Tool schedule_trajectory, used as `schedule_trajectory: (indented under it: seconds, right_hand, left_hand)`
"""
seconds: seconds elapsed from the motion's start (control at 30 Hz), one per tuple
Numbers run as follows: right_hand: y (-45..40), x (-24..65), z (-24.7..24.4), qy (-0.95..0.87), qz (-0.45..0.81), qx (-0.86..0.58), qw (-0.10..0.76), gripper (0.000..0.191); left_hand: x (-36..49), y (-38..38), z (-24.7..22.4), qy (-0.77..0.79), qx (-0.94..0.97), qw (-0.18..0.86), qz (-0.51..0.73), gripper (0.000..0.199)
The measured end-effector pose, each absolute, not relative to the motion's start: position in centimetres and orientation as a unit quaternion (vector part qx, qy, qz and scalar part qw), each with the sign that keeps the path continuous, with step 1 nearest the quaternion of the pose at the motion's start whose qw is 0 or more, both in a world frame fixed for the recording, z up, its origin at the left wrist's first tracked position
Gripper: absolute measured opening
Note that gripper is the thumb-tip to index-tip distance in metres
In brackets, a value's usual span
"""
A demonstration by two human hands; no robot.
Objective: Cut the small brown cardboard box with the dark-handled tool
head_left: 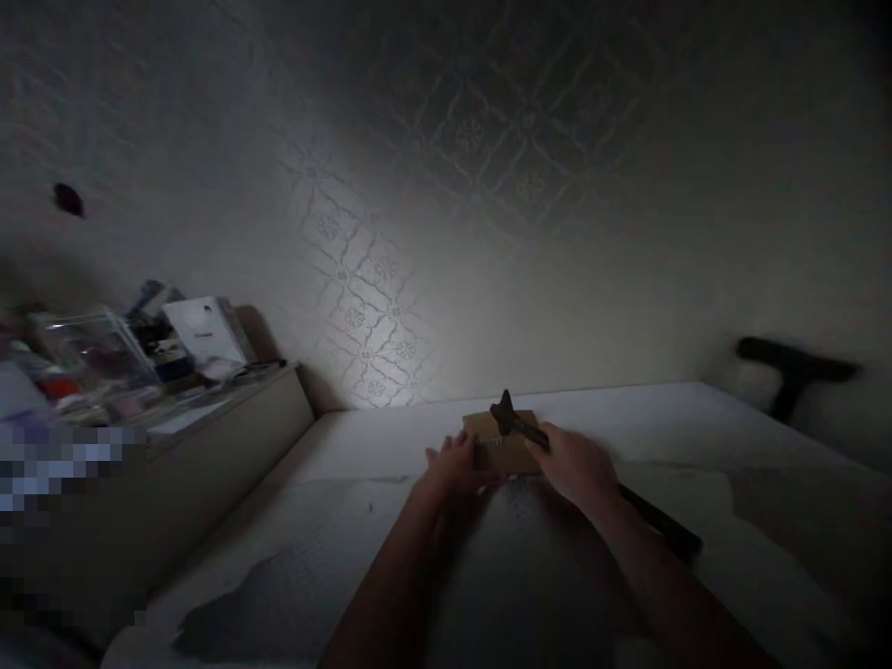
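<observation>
The room is dim. A small brown cardboard box (pixel 503 444) lies on a pale flat surface (pixel 390 446) near a patterned wall. My left hand (pixel 456 465) rests on the box's left side, fingers spread against it. My right hand (pixel 575 465) grips a dark long-handled tool (pixel 516 420) whose forked head sits on top of the box. The tool's handle (pixel 662 525) runs back past my wrist toward the lower right.
A low shelf (pixel 229 409) on the left carries a clear plastic container (pixel 90 358), a white box (pixel 205 330) and other clutter. A dark T-shaped object (pixel 794 372) stands at the right by the wall. A dark patch (pixel 279 604) lies on the near surface.
</observation>
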State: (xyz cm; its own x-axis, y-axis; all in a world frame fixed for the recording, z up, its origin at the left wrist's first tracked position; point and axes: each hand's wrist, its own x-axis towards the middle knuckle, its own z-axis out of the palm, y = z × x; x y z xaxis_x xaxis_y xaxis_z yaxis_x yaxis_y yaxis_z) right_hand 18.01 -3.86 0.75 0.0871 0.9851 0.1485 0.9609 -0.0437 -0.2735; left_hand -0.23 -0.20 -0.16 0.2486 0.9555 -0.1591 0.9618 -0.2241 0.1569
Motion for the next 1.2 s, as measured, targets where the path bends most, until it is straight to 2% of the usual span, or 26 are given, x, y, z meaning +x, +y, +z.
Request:
schedule_trajectory:
  seconds: [1.2]
  right_hand:
    - [-3.79,17.94,0.66,-0.678,0.031,-0.718,0.157,0.037]
  left_hand:
    - [-0.2,-0.17,-0.22,0.612,0.784,0.104,-0.023,0.097]
